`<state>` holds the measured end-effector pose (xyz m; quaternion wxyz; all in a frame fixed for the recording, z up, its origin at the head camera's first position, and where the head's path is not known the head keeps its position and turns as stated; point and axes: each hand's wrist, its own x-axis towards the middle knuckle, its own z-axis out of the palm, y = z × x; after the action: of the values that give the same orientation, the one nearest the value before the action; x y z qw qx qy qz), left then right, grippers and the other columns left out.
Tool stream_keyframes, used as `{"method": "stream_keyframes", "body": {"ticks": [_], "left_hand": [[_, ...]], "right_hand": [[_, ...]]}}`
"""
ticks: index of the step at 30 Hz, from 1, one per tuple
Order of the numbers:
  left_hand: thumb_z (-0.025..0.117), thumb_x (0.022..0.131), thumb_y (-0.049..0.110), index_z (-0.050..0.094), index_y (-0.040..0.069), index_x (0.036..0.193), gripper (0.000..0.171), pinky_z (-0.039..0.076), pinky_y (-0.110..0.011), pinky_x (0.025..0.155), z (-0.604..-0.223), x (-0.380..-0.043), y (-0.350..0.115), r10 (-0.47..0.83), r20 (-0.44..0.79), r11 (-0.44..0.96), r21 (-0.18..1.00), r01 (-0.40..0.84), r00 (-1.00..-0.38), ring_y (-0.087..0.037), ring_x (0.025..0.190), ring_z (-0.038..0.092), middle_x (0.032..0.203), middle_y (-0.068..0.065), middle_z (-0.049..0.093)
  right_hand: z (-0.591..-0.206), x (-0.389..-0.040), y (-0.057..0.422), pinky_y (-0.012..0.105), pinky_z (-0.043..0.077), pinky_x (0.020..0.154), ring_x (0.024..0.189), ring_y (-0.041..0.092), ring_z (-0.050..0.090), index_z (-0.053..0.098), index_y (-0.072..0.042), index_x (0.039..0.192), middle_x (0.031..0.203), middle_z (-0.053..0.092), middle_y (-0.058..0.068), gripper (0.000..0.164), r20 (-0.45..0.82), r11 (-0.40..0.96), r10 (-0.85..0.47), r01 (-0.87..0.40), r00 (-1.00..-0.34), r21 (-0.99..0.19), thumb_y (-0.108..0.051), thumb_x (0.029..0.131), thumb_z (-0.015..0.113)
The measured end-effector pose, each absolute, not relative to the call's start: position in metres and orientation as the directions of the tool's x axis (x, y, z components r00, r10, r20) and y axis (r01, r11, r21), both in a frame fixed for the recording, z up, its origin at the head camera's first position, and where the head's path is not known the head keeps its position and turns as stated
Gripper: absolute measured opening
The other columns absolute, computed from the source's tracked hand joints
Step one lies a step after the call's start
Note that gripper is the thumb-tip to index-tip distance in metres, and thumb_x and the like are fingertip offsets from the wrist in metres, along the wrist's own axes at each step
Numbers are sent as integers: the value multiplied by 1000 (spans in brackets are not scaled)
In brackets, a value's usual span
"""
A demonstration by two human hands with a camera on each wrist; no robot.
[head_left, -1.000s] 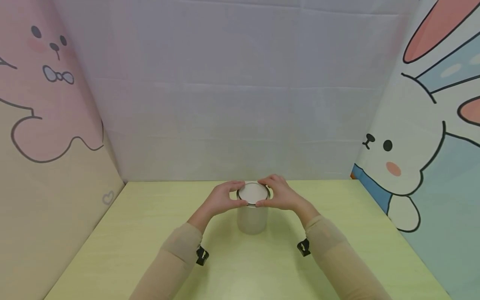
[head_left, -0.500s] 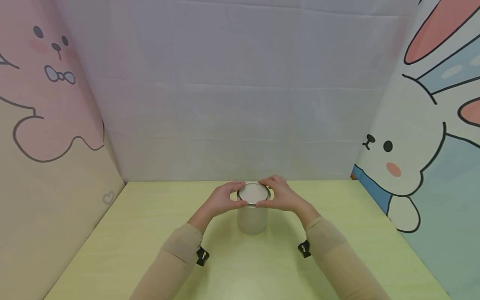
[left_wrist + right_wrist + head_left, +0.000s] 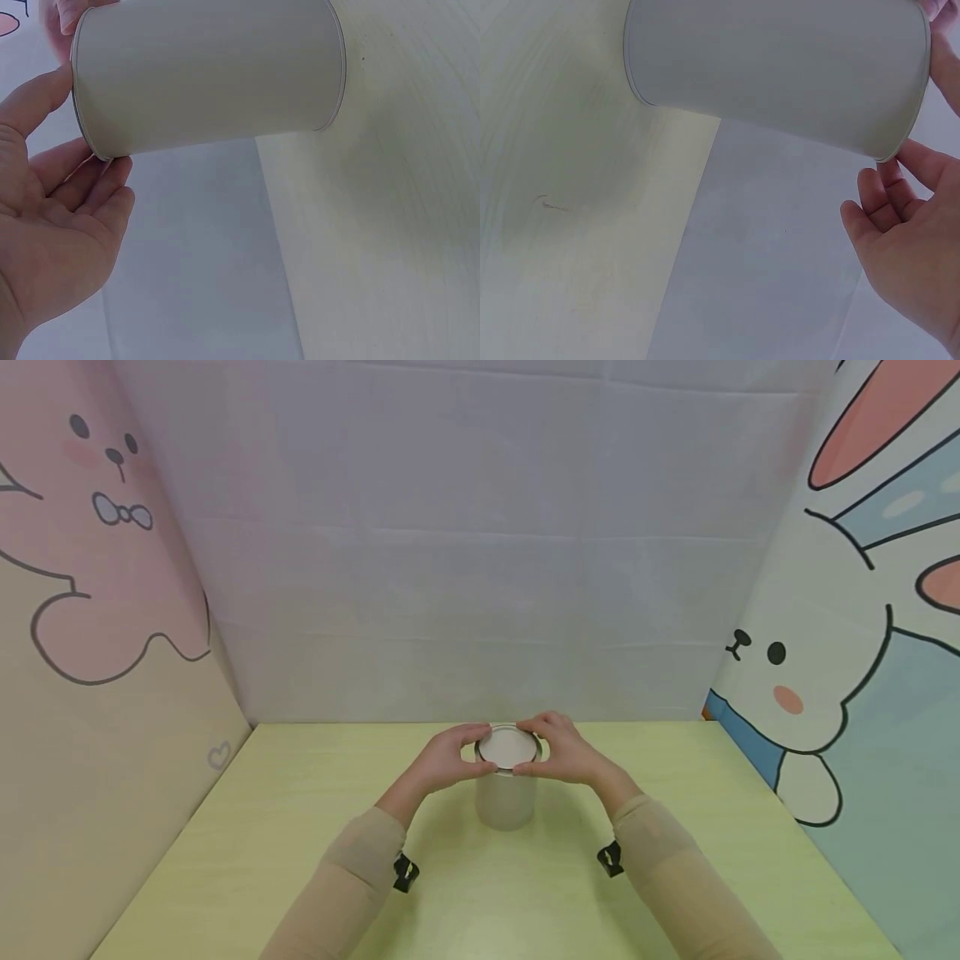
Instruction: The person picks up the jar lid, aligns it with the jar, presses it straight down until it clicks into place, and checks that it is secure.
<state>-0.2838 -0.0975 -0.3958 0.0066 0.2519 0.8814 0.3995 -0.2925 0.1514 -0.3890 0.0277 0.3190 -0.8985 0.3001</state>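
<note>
A pale cylindrical canister (image 3: 506, 806) stands upright on the table near its back edge. Its round white top (image 3: 507, 749) has a dark rim. My left hand (image 3: 448, 758) holds that rim from the left, thumb at the near side and fingers at the far side. Opposite it, my right hand (image 3: 567, 752) grips the right side of the rim in the same way. Both wrist views show the canister's plain wall (image 3: 210, 75) with fingertips only at the top end. Whether the top is a separate lid, and what is inside, cannot be seen.
The light yellow-green table (image 3: 300, 827) runs back to a whitish cloth wall (image 3: 472, 568). Side panels carry a pink cartoon animal (image 3: 105, 543) on the left and a white rabbit (image 3: 817, 643) on the right. A small black device (image 3: 406, 872) sits under the left wrist.
Both hands keep the same hold on the canister's rim, and the canister stays in place. Only a very slight shift of the whole head view shows.
</note>
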Motion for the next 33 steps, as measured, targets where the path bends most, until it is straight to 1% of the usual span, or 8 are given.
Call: {"method": "stream_keyframes", "body": {"ticks": [6,9,15,21,26,29,33], "left_hand": [[79,86,23,52,0,141,66,36,-49,110,-395,-283,-97,448,197,558,700,445,-872,-32,136,44,145,-14,51],[80,86,24,55,0,140,64,36,-49,110,-393,-282,-97,444,211,577,676,458,-871,-33,135,45,144,-14,52],[80,85,25,61,0,133,58,39,-49,108,-385,-281,-94,441,270,606,613,507,-856,-33,130,50,135,-15,60],[78,87,25,63,-2,131,54,41,-46,106,-383,-284,-93,487,297,633,528,566,-821,-32,124,55,129,-15,63],[76,89,30,64,2,130,51,44,-44,104,-383,-285,-93,537,293,674,415,611,-791,-30,121,58,128,-12,65],[75,90,32,66,3,130,50,46,-44,102,-383,-285,-93,563,298,684,355,637,-771,-29,119,60,127,-11,66],[75,90,32,66,4,130,50,46,-43,101,-382,-285,-94,577,293,688,330,647,-763,-29,118,60,127,-11,66]], "right_hand": [[-390,-291,153,55,42,94,114,33,45,57,-2,137,123,51,14,67,267,616,-551,-601,-791,-509,-33,83,82],[-389,-291,155,55,42,96,116,33,46,59,-3,135,124,53,13,62,297,615,-553,-622,-778,-485,-32,84,80],[-387,-293,160,59,40,99,119,38,48,63,-1,130,126,59,16,50,383,588,-583,-697,-716,-410,-24,88,77],[-384,-295,161,56,40,101,119,38,53,63,2,128,126,64,17,49,394,546,-640,-752,-659,-369,-22,88,76],[-382,-297,161,52,44,100,115,35,59,63,5,129,126,65,17,50,380,517,-698,-794,-607,-320,-19,87,77],[-382,-296,162,51,45,99,116,34,59,63,2,130,129,64,15,51,349,526,-710,-790,-612,-316,-21,87,78],[-381,-296,162,50,45,100,118,33,58,64,-1,130,131,63,12,51,320,546,-707,-774,-631,-322,-24,87,78]]}}
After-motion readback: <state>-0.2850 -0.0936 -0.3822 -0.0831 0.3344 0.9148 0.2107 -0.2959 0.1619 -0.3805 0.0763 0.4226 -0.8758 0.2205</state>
